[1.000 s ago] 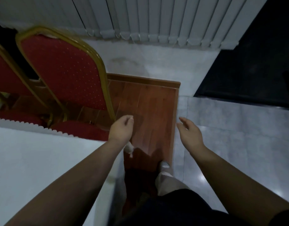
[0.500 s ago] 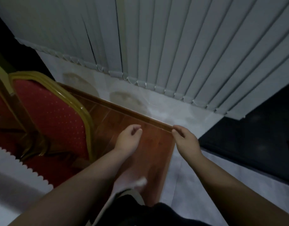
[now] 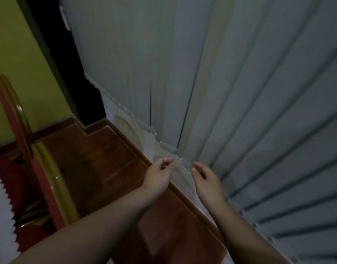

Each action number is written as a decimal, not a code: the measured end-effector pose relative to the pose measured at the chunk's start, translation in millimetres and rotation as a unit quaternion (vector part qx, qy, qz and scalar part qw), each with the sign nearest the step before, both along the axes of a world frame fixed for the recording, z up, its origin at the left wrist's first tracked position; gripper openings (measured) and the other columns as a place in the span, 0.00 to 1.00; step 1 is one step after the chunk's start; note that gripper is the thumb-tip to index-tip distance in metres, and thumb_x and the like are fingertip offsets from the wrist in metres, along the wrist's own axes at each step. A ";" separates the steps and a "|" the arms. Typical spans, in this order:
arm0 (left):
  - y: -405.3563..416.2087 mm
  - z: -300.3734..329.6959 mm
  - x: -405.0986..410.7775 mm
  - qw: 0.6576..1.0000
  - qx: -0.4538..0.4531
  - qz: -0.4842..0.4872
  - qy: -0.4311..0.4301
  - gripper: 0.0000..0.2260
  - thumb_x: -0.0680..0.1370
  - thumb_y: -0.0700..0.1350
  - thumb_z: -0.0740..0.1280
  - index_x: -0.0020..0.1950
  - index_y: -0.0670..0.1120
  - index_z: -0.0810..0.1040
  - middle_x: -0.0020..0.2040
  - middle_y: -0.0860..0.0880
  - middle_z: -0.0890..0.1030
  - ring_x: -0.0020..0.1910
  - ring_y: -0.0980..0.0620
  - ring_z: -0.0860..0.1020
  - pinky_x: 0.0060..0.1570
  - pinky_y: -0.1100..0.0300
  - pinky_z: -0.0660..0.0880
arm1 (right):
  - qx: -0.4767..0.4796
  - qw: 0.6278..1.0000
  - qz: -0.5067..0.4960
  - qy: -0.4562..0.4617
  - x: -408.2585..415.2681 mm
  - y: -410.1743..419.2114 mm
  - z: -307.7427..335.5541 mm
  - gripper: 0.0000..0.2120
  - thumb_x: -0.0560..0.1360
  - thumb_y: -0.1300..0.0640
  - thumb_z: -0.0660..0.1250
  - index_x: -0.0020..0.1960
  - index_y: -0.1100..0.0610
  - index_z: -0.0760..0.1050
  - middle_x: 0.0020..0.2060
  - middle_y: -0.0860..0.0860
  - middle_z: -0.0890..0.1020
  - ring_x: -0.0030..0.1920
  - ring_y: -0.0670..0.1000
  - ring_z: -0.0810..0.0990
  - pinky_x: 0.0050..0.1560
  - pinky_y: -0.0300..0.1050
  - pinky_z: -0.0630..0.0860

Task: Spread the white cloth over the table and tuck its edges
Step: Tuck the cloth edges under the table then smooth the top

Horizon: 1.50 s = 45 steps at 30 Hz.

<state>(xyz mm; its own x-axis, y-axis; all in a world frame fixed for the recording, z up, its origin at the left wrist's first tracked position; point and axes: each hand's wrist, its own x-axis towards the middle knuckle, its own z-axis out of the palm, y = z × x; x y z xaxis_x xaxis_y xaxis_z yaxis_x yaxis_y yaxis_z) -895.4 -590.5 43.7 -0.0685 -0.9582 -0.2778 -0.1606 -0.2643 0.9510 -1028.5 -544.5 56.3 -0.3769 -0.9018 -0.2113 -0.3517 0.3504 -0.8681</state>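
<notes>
Only a strip of the white cloth (image 3: pixel 0 206) shows, at the far left edge, with its scalloped border hanging over the table. My left hand (image 3: pixel 158 176) is held out in front of me over the wooden floor, fingers loosely curled and empty. My right hand (image 3: pixel 205 180) floats beside it, a hand's width to the right, fingers apart and empty. Both hands are far from the cloth and point toward the bottom of the vertical blinds (image 3: pixel 240 92).
A red chair with a gold frame (image 3: pixel 47 189) stands between me and the table, with a second chair back (image 3: pixel 13 115) behind it. The raised wooden platform (image 3: pixel 106 164) ends at a lip along a pale floor strip below the blinds. A yellow wall (image 3: pixel 15 54) is at left.
The view has swung up and to the left, away from the table toward the blinds. Both hands have stayed raised, empty and have drawn closer together.
</notes>
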 end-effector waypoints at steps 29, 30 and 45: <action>-400.4 29.7 289.8 0.918 0.007 0.390 -0.076 0.10 0.78 0.47 0.64 0.58 0.47 0.76 0.51 0.49 0.80 0.48 0.53 0.77 0.48 0.60 0.72 | -0.061 0.902 0.427 -0.013 306.4 -506.7 9.4 0.12 0.78 0.53 0.60 0.60 0.49 0.76 0.47 0.44 0.77 0.52 0.46 0.76 0.53 0.41 0.71; -416.0 32.1 309.2 0.916 0.007 0.394 -0.080 0.10 0.78 0.47 0.64 0.58 0.47 0.77 0.50 0.50 0.80 0.47 0.53 0.77 0.48 0.61 0.72 | -0.068 0.900 0.431 -0.009 328.2 -523.4 13.5 0.12 0.78 0.53 0.60 0.60 0.49 0.76 0.48 0.44 0.77 0.52 0.45 0.76 0.54 0.42 0.72; -593.0 37.5 503.2 0.860 0.023 0.505 -0.064 0.09 0.78 0.48 0.63 0.54 0.44 0.77 0.46 0.50 0.76 0.48 0.52 0.74 0.47 0.63 0.65 | -0.069 0.853 0.511 -0.078 562.6 -731.2 6.5 0.11 0.78 0.56 0.61 0.59 0.55 0.77 0.48 0.49 0.79 0.51 0.48 0.77 0.51 0.39 0.69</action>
<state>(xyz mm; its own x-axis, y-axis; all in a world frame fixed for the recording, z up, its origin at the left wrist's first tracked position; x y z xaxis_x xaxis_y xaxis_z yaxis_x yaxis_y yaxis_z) -392.3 -1183.5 81.1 0.8271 -0.4984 -0.2598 0.0698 -0.3676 0.9274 -465.9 -1275.7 62.8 0.6437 -0.7634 -0.0532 -0.2897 -0.1787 -0.9403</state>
